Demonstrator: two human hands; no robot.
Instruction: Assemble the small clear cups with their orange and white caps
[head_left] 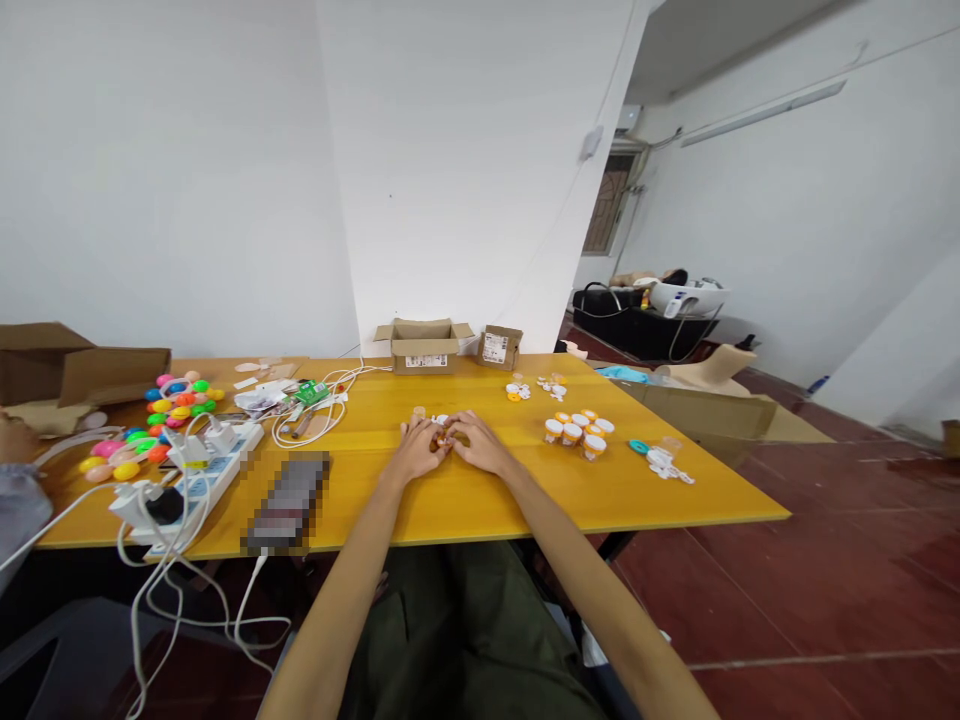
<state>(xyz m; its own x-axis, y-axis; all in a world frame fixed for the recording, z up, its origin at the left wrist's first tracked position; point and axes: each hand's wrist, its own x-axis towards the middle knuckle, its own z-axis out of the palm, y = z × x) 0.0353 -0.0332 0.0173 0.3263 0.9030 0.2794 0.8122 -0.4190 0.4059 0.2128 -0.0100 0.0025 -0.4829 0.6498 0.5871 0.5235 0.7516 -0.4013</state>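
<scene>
My left hand [420, 450] and my right hand [478, 444] meet over the middle of the yellow table, fingers curled inward. Between their fingertips is a small orange-and-white piece [441, 440]; the fingers cover most of it, so its kind is unclear. Just beyond the fingers lie some white pieces [442, 419] and a small clear cup [418, 411]. To the right of my right hand stands a cluster of small clear tubs [571, 434] with white-and-orange lids.
White pieces [664, 462] lie by a teal ring [638, 446] at right. An open cardboard box [421, 362] and a smaller box [499, 347] stand behind. A phone [289, 502], a power strip [217, 480] with cables and colourful balls [184, 398] occupy the left. Another person's sleeve [26, 505] shows.
</scene>
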